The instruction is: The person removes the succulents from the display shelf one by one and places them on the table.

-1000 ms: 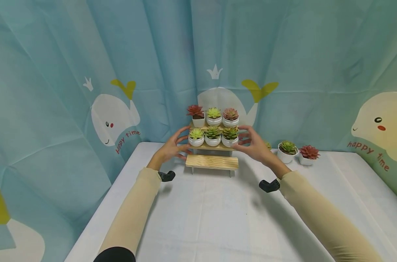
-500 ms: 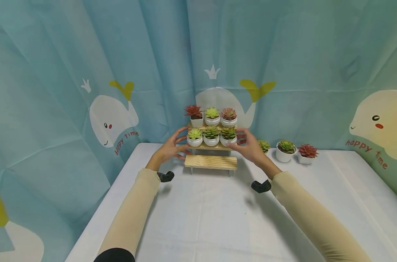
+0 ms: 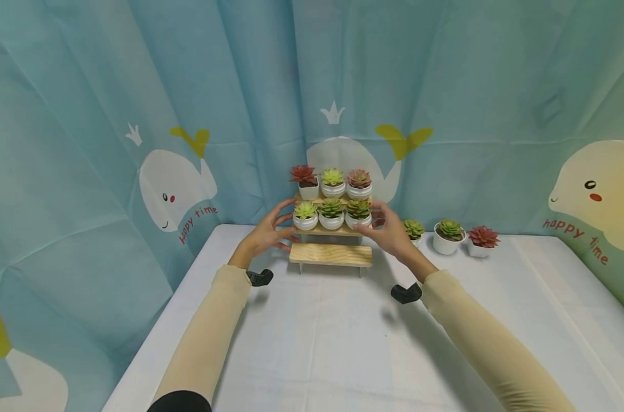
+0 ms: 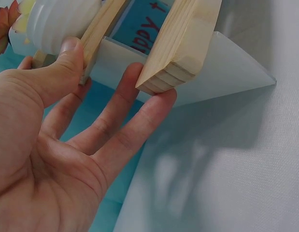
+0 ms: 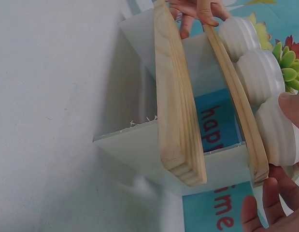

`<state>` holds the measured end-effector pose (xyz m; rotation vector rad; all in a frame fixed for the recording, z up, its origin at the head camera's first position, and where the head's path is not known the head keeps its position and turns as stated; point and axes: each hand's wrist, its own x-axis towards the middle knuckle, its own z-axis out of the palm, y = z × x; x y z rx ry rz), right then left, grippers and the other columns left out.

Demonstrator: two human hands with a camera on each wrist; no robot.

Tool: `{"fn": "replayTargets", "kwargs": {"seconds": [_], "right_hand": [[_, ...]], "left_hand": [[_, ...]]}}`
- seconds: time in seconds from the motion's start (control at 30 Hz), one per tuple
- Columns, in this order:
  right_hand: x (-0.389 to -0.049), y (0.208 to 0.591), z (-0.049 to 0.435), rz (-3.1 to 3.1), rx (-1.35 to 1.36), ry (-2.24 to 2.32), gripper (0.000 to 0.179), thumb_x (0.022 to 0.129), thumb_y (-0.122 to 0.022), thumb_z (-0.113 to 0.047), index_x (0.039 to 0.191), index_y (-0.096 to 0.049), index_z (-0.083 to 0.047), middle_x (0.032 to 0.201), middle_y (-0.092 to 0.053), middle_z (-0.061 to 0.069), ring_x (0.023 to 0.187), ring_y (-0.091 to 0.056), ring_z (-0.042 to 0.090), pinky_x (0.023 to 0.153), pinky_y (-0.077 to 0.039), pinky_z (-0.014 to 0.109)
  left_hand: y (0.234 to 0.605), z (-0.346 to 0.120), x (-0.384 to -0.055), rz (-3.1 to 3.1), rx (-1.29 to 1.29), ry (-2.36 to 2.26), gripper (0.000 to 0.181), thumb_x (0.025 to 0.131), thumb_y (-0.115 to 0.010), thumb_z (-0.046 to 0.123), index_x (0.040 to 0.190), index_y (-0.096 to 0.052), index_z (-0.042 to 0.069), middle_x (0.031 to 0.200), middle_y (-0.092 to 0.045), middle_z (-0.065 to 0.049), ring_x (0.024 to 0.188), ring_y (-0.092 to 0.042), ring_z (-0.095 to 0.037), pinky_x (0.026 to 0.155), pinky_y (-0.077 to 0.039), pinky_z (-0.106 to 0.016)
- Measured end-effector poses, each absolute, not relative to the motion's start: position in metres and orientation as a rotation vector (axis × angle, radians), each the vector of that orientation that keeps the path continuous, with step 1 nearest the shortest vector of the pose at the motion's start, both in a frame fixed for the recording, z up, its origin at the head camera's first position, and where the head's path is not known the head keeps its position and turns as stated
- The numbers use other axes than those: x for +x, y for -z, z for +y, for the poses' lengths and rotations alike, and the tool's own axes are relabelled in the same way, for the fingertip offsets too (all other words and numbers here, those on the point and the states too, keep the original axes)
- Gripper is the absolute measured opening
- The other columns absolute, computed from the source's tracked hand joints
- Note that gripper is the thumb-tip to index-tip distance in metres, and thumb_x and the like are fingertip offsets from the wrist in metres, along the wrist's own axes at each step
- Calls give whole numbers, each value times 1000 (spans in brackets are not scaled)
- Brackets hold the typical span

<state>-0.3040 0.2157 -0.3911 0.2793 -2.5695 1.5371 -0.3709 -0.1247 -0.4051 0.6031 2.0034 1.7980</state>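
A tiered wooden plant stand with translucent side panels stands near the curtain. Its middle shelf bears several succulents in white pots, including a dark green potted succulent at the right end; more fill the top shelf. At the left end, my left hand grips the stand. In the left wrist view, the thumb presses by the middle plank's end and two fingertips meet the lower plank. My right hand holds the dark green succulent's pot, thumb on its white side, other fingers by the plank's end.
Right of the stand, a small green succulent, a larger green one and a red one stand on the white-covered table. A blue whale-print curtain hangs close behind.
My right hand and forearm have shifted slightly left, uncovering more of the small green succulent behind the wrist. My left hand stays at the stand's left end. The view has shifted slightly.
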Motion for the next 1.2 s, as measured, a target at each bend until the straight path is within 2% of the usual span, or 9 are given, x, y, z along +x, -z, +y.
{"fn": "replayTargets", "kwargs": {"seconds": [0.2,0.6,0.9,1.2], "right_hand": [[-304,390,216,-2573,275,-1546,78,92,-80,-40,151,-42,-8,145,-51,19,120,-53,37,97,-48,53],[-304,389,217,-2579,258,-1544,81,90,-80,-43,152,-42,-8,143,-52,18,120,-54,36,98,-48,52],[-301,387,219,-2574,280,-1546,77,91,-81,-38,151,-44,-5,140,-54,19,120,-55,37,96,-50,52],[-292,375,231,-2589,323,-1515,78,92,-80,-38,152,-42,-4,142,-53,21,119,-56,37,94,-50,52]], "left_hand": [[404,-124,-372,1999,597,-1796,79,104,-61,8,164,-19,38,168,-21,-14,118,-61,-51,82,-59,-57],[402,-124,-370,2003,603,-1793,78,105,-60,9,164,-18,37,168,-21,-15,117,-62,-51,83,-58,-59],[405,-125,-371,2012,614,-1800,78,104,-61,7,164,-20,37,168,-21,-16,112,-66,-46,81,-59,-57],[405,-124,-370,2006,599,-1802,78,104,-62,8,164,-20,38,168,-21,-15,114,-65,-47,81,-58,-58]]}}
